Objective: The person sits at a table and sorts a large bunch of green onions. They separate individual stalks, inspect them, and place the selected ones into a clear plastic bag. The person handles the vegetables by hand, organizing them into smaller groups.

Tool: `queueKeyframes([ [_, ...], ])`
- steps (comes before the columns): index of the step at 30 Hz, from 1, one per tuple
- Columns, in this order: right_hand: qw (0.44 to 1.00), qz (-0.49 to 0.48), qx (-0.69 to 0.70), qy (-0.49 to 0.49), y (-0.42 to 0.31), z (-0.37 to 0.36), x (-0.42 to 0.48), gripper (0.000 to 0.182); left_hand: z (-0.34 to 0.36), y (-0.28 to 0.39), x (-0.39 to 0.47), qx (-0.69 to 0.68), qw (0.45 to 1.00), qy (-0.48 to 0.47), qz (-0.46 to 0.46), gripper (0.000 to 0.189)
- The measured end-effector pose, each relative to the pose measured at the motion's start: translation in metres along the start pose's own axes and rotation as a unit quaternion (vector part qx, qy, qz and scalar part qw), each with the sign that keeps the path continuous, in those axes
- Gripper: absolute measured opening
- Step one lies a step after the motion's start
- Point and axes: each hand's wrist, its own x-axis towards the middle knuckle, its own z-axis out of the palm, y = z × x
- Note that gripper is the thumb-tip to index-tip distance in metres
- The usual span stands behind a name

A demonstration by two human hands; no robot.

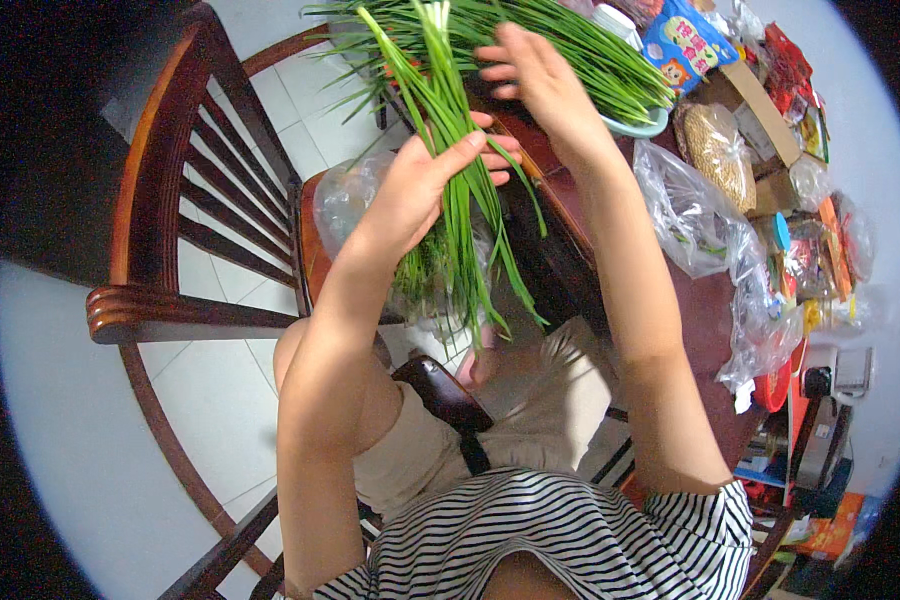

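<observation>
A small bunch of garlic chives (461,176) lies across the palm of my left hand (450,161), under the thumb. Its pale stem ends point up and away, and its green tips hang down over my lap. To its right, my right hand (529,71) is raised, fingers apart, with nothing in it. Behind my right hand a large heap of chives (570,64) rests on a light blue basin (637,127) at the table's edge. Below my left hand, a clear plastic bag (349,199) with green trimmings (427,274) sits by the chair seat.
A wooden slatted chair (154,172) stands at my left on tiled floor (202,420). Along the dark red table (701,322) are a crumpled clear plastic bag (690,217), a bag of soybeans (712,154), a cardboard box (765,112) and a blue snack packet (686,45).
</observation>
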Motion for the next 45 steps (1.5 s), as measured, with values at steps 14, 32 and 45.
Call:
queueKeyframes([
  [14, 0.993, 0.044, -0.001, 0.112, 0.009, 0.009, -0.157, 0.021, -0.031, 0.059, -0.011, -0.069, 0.978, 0.111, 0.165, 0.028],
  [32, 0.967, -0.089, -0.194, 0.136, 0.008, -0.003, -0.22, 0.006, -0.041, 0.039, 0.012, -0.047, 0.983, 0.144, 0.1, 0.041],
  [45, 0.951, -0.038, -0.293, 0.087, 0.03, 0.001, -0.229, 0.02, -0.052, 0.035, 0.02, -0.047, 0.982, 0.148, 0.104, 0.042],
])
